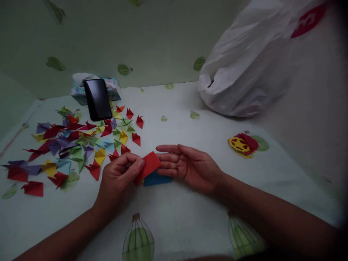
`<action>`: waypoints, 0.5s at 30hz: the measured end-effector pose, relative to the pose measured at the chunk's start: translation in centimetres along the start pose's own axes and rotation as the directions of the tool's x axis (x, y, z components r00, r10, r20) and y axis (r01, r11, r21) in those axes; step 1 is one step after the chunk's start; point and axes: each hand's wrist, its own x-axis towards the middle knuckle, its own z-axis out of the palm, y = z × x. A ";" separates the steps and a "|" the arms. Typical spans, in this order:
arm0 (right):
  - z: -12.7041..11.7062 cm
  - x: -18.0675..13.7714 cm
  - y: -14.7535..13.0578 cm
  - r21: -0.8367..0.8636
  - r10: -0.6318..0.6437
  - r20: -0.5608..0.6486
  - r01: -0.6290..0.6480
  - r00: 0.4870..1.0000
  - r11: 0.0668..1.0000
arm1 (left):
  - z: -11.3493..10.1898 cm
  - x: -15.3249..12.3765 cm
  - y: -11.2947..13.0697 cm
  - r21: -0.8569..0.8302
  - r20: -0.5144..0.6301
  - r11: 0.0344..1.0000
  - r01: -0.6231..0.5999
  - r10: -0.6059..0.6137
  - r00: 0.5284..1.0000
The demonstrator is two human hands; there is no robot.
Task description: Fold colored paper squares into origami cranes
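Observation:
My left hand (121, 172) pinches a red paper sheet (149, 165) between thumb and fingers, lifting it off a small stack whose blue sheet (156, 179) shows underneath. My right hand (185, 165) lies palm up with fingers stretched out, their tips touching the right edge of the red sheet. Both hands rest low over a white cloth (176, 210) printed with green balloons.
Several folded paper pieces (78, 145) in red, purple, green, yellow and blue lie scattered at the left. A black phone (97, 98) leans on a tissue box (78, 92) behind them. A white plastic bag (250, 61) sits at back right, a red-yellow paper item (243, 144) at right.

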 end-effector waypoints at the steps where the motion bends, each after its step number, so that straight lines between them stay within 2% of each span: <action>1: -0.1 0.0 0.2 -0.074 -0.026 -0.009 0.025 1.000 0.997 | 0.1 0.0 0.1 0.004 -0.002 1.000 0.001 -0.001 1.000; 4: -0.4 0.1 0.9 -0.317 -0.104 -0.026 0.091 0.994 0.944 | 0.3 -0.1 0.2 0.036 0.036 0.999 0.011 -0.012 0.999; 7: -0.4 0.0 1.1 -0.448 -0.048 -0.050 0.020 0.998 0.894 | 0.5 0.0 0.2 0.086 0.143 0.995 0.046 -0.058 0.988; 10: -0.2 -0.1 1.1 -0.482 -0.026 -0.092 -0.022 0.995 0.876 | 0.5 0.0 0.1 0.058 0.198 0.995 0.080 -0.090 0.976; 15: -0.5 0.0 1.1 -0.466 -0.152 -0.171 0.056 0.973 0.883 | 0.5 0.1 -0.2 -0.064 0.131 0.993 0.100 -0.091 0.987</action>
